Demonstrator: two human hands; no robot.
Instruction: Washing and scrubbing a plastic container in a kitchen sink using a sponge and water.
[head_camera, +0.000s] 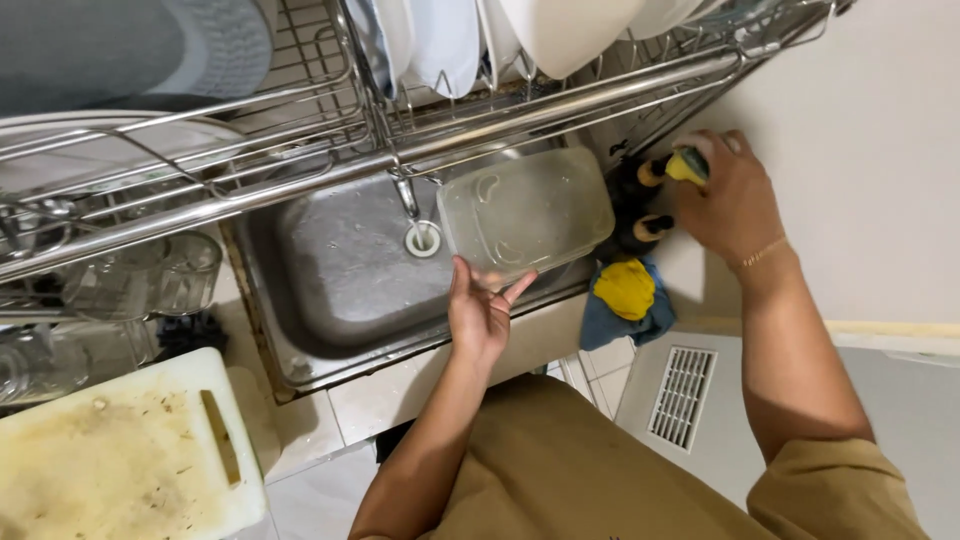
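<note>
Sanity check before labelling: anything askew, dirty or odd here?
The white plastic cutting board is stained yellow-brown and scored. The clear rectangular plastic container sits tilted over the steel sink, held by the left hand. Nothing looks spilled.

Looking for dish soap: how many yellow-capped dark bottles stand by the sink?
2: one bottle under the right hand beside the sink, another bottle just nearer, above the yellow cloth. More may be hidden.

one view only, worn on the person's head, looking steeply down past the chest and both forearms. it faces a steel sink (330, 290) set in a tiled counter, close below. a wire dish rack (300, 170) crosses the top of the frame nearer the lens, a white wall (880, 180) on the right.
</note>
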